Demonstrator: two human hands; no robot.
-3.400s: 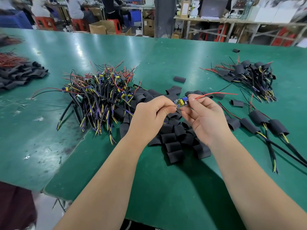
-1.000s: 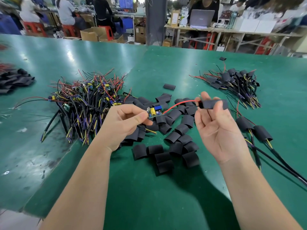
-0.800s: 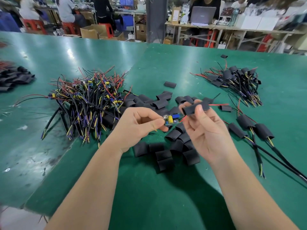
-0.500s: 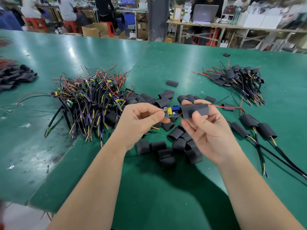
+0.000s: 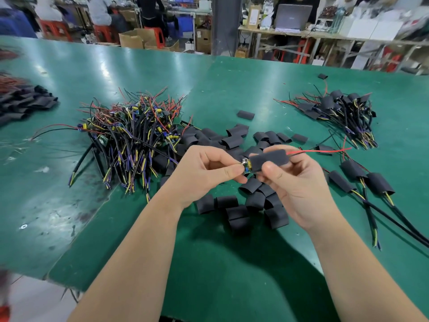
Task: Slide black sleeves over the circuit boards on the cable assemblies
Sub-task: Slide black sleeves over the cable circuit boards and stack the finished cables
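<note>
My left hand [image 5: 204, 173] pinches the small circuit board [image 5: 246, 168] by its left end, above the green table. My right hand [image 5: 294, 180] pinches a black sleeve [image 5: 269, 159] that covers most of the board; only the board's left tip shows. A red wire [image 5: 320, 151] and a black wire stick out of the sleeve's right end. Loose black sleeves [image 5: 243, 205] lie in a heap under my hands. A tangle of unsleeved cable assemblies [image 5: 130, 135] lies to the left.
Sleeved assemblies lie in a pile [image 5: 339, 112] at the back right, and three more [image 5: 362, 180] lie close on the right. More sleeves [image 5: 23, 103] sit at the far left. The green table [image 5: 209, 263] ends near me. People sit at benches behind.
My right hand threaded the sleeve along the red and black wires and slid it leftward onto the board. The board, bare before, is now mostly covered.
</note>
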